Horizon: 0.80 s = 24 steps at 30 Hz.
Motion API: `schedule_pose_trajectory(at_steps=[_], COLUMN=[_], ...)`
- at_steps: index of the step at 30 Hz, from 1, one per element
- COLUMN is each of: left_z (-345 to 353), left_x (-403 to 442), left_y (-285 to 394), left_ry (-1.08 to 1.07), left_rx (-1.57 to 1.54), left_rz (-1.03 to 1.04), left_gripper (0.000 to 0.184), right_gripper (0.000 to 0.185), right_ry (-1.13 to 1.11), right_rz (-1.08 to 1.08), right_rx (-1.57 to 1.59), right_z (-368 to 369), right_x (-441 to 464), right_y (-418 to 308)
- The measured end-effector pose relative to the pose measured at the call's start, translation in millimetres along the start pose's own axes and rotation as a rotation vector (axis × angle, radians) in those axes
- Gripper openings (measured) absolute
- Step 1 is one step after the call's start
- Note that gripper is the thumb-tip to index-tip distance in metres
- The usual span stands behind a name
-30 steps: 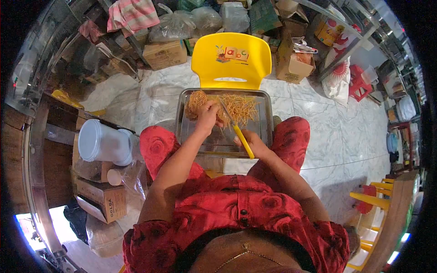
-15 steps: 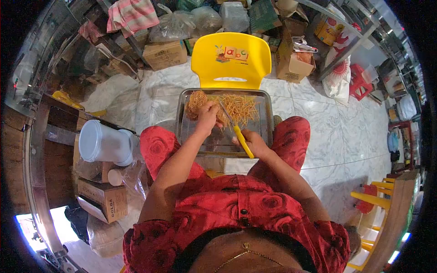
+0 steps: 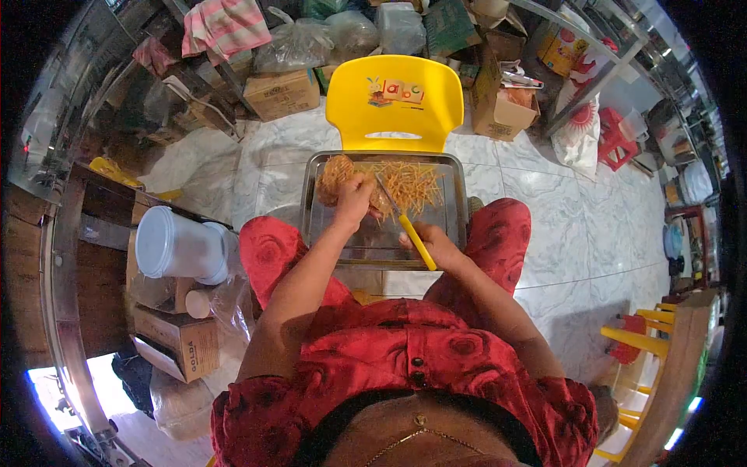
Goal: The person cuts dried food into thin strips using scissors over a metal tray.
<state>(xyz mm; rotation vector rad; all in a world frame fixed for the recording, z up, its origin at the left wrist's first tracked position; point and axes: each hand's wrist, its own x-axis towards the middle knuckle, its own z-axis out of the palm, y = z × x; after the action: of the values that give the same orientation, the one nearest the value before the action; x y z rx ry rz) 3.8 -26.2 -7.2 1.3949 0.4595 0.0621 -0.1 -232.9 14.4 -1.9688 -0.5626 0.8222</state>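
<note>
Over metal tray [image 3: 373,253], seemingly for catching strands [image 3: 414,184], we are clasping: left grip [image 3: 355,198], brown bundle [image 3: 331,177]; right grip [image 3: 436,246], yellow-handled blade [image 3: 408,226].

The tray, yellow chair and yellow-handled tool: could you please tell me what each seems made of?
Tray: probably smooth metal, perhaps stainless steel, from its grey sheen.
Yellow chair: likely moulded plastic, smooth, given its even colour and rounded edges.
Yellow-handled tool: its handle looks like smooth plastic, being solid bright yellow; the narrow grey blade seems metal, though too small to be sure.
</note>
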Motion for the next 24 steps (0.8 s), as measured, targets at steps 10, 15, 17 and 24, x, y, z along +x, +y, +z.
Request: schedule_pose_trajectory(at_steps=[10, 15, 17, 24], left_z=[-2.3, 1.6, 0.9, -2.6], left_x=[-2.6, -7.0, -5.2, 1.5], left_y=[1.1, 5.3, 3.3, -5.2], left_ry=[-0.036, -0.021, -0.029, -0.03], left_rx=[0.126, 0.052, 0.044, 0.055], left_rz=[0.002, 0.018, 0.013, 0.006], left_gripper=[0.013, 0.013, 0.012, 0.012], right_gripper=[0.043, 0.043, 0.042, 0.055], right_ry=[0.117, 0.134, 0.139, 0.054], right_rz=[-0.15, -0.168, -0.13, -0.065], right_rx=[-0.156, -0.205, -0.21, -0.179], right_z=[5.4, 5.6, 6.0, 0.2], right_x=[2.0, 3.8, 4.1, -0.3], right_y=[12.2, 17.8, 17.4, 4.3])
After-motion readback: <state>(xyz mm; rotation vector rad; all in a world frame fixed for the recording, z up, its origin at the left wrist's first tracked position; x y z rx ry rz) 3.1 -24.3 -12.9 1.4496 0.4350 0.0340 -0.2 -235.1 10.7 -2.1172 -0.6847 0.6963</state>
